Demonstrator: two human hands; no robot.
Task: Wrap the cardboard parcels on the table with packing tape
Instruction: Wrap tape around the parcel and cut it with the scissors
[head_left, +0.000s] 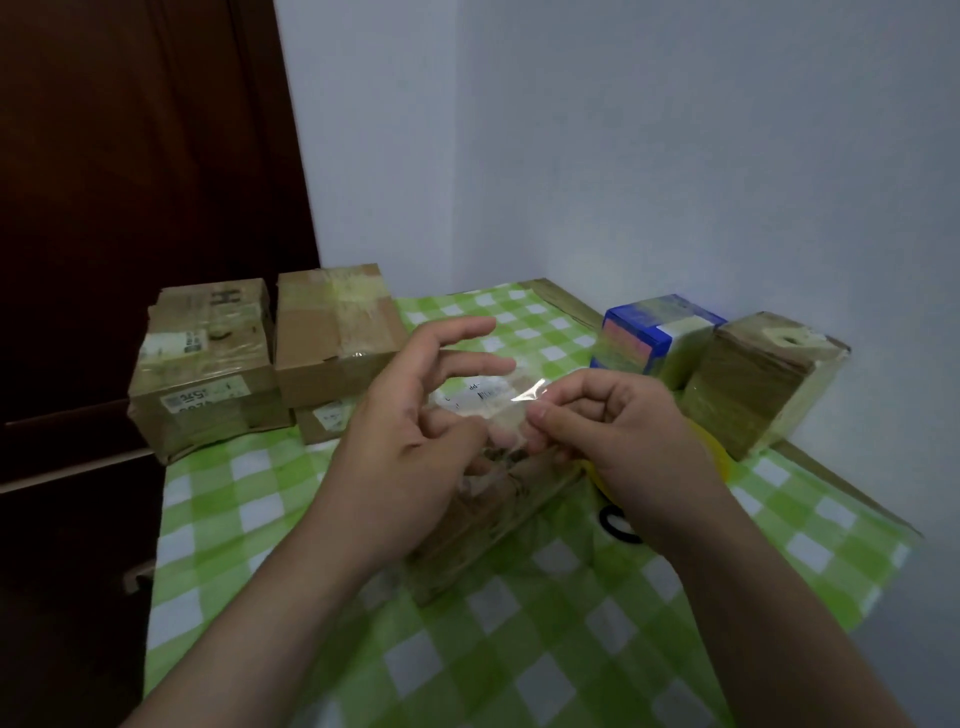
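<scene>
A flat cardboard parcel (483, 525) lies on the green checked tablecloth (311, 519) under both my hands. Above it, a strip of clear packing tape (511, 405) is stretched between my hands. My right hand (613, 431) pinches the tape's end between thumb and curled fingers. My left hand (415, 426) pinches the other end with thumb and a lower finger, while its other fingers spread out straight. A yellow object, perhaps the tape roll (714, 452), is partly hidden behind my right hand.
Two cardboard boxes (208, 364) (332, 332) stand at the back left, with a smaller one (327, 415) in front. A blue box (660, 332) and a taped brown parcel (758, 379) stand at the back right by the wall. A dark door (130, 182) is at left.
</scene>
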